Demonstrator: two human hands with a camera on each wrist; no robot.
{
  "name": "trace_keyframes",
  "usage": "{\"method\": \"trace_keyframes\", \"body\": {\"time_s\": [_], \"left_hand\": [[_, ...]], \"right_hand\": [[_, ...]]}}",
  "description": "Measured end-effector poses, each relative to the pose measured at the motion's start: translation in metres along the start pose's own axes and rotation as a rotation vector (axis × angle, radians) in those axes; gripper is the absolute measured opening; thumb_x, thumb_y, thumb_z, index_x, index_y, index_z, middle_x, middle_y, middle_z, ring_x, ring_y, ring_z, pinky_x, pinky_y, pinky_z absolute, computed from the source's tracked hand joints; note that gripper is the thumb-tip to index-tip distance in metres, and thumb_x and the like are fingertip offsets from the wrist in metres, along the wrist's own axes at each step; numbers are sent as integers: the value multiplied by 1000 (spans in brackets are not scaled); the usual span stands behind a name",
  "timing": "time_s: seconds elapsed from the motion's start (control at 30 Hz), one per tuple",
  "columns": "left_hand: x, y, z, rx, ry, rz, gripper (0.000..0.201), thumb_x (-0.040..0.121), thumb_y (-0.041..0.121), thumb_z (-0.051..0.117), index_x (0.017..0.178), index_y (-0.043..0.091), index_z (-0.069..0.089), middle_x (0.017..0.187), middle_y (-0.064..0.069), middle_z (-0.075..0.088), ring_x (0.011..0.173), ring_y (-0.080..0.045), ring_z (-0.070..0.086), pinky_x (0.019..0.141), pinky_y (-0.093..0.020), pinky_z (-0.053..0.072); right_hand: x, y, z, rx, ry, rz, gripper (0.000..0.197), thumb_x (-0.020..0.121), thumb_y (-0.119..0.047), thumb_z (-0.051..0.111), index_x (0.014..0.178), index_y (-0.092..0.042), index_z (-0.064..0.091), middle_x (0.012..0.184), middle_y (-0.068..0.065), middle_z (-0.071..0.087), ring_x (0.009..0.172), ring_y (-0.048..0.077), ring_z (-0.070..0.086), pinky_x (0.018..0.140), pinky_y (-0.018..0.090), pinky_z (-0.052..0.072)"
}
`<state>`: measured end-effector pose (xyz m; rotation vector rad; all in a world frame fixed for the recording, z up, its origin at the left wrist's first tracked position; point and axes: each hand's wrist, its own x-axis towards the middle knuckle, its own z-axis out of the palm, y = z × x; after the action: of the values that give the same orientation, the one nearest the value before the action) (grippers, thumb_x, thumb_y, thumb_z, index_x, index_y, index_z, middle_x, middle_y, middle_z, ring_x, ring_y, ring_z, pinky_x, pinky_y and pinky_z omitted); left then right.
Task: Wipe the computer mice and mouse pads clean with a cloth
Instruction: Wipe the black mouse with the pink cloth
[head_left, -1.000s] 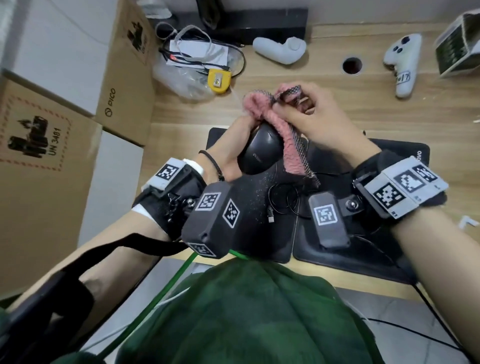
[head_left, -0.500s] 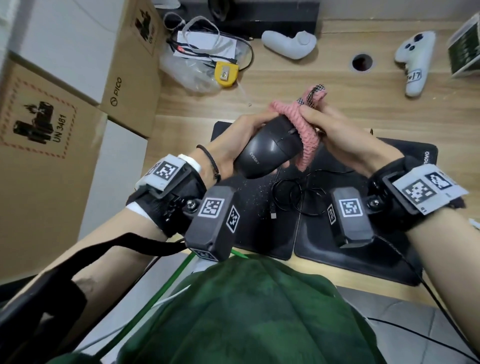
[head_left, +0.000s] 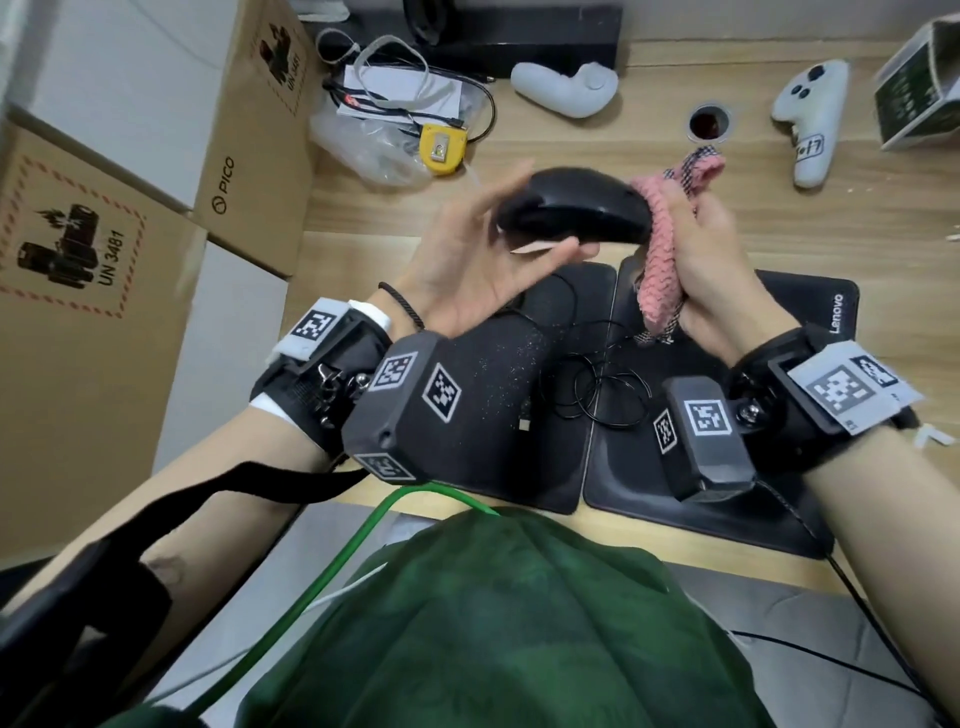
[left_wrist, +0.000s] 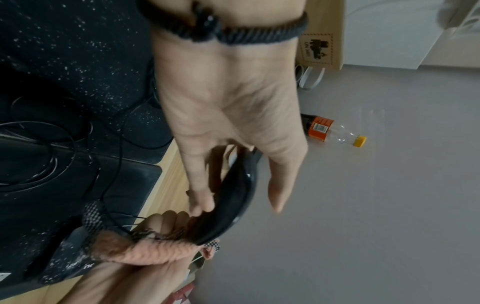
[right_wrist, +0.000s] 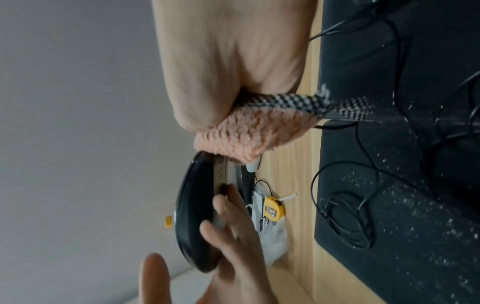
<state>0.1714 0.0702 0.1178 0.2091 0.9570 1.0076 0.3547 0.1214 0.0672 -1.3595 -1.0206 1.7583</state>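
Observation:
I hold a black wired mouse (head_left: 576, 208) in the air above two black mouse pads. My left hand (head_left: 498, 244) is spread: its straight fingers (right_wrist: 223, 214) lie against the mouse's underside, and the thumb stands apart from the top shell. My right hand (head_left: 696, 244) grips a pink knitted cloth (head_left: 660, 244) with a checked edge, wrapped round the mouse's right end. The left pad (head_left: 493, 364) is speckled with white dust. The right pad (head_left: 779, 306) carries a Lenovo logo. The mouse cable (head_left: 597, 395) lies coiled across both pads.
Cardboard boxes (head_left: 104, 270) stand along the left of the wooden desk. At the back are a plastic bag with a yellow tape measure (head_left: 441, 148), two white controllers (head_left: 566, 88) (head_left: 810, 114), a cable hole (head_left: 709, 122) and a green box (head_left: 919, 93). A bottle (left_wrist: 332, 131) lies on the floor.
The mouse has been lifted higher and turned to lie level. My left hand has loosened from a grip to spread fingers. The cloth has slid to the mouse's right end.

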Motion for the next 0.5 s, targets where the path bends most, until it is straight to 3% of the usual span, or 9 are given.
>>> {"method": "trace_keyframes", "body": {"time_s": [0.07, 0.13, 0.23, 0.37, 0.43, 0.5], "left_hand": [[4, -11, 6, 113, -34, 132, 21, 93, 10, 52, 114, 8, 54, 113, -11, 62, 101, -26, 63, 89, -29, 52], [8, -23, 13, 225, 2, 207, 25, 87, 4, 60, 109, 14, 56, 107, -4, 64, 97, -15, 62, 83, -23, 49], [15, -33, 24, 281, 72, 284, 14, 87, 4, 64, 100, 7, 60, 91, -5, 66, 81, -10, 63, 72, -21, 50], [20, -33, 33, 374, 361, 193, 26, 84, 31, 70, 96, 9, 62, 73, 1, 70, 56, -6, 64, 54, -18, 50], [27, -34, 30, 314, 491, 87, 46, 78, 44, 73, 106, 9, 62, 87, -4, 72, 59, -11, 67, 57, -22, 53], [29, -36, 26, 239, 571, 9, 67, 68, 50, 78, 118, 9, 59, 100, -8, 71, 67, -16, 69, 60, -25, 55]], "right_hand": [[-2, -4, 3, 63, 10, 36, 29, 101, -36, 46, 115, -14, 57, 80, -9, 66, 61, 2, 58, 55, 20, 46], [-8, -8, 11, 26, -68, 62, 26, 101, -35, 44, 106, -15, 60, 65, -13, 65, 53, -1, 57, 51, 19, 45], [-18, -6, 17, -54, -168, 74, 26, 104, -29, 35, 94, -19, 57, 55, -17, 64, 49, -7, 56, 50, 12, 44], [-25, -2, 12, -203, -197, 54, 24, 105, -28, 34, 92, -21, 53, 77, -8, 64, 55, -10, 59, 55, 12, 46], [-29, -2, 11, -289, -214, 21, 20, 104, -26, 36, 98, -17, 52, 82, -6, 63, 55, -12, 60, 54, 9, 45], [-32, -1, 13, -366, -240, -6, 22, 104, -25, 38, 115, -11, 51, 93, -5, 65, 69, -12, 65, 64, 8, 51]]}}
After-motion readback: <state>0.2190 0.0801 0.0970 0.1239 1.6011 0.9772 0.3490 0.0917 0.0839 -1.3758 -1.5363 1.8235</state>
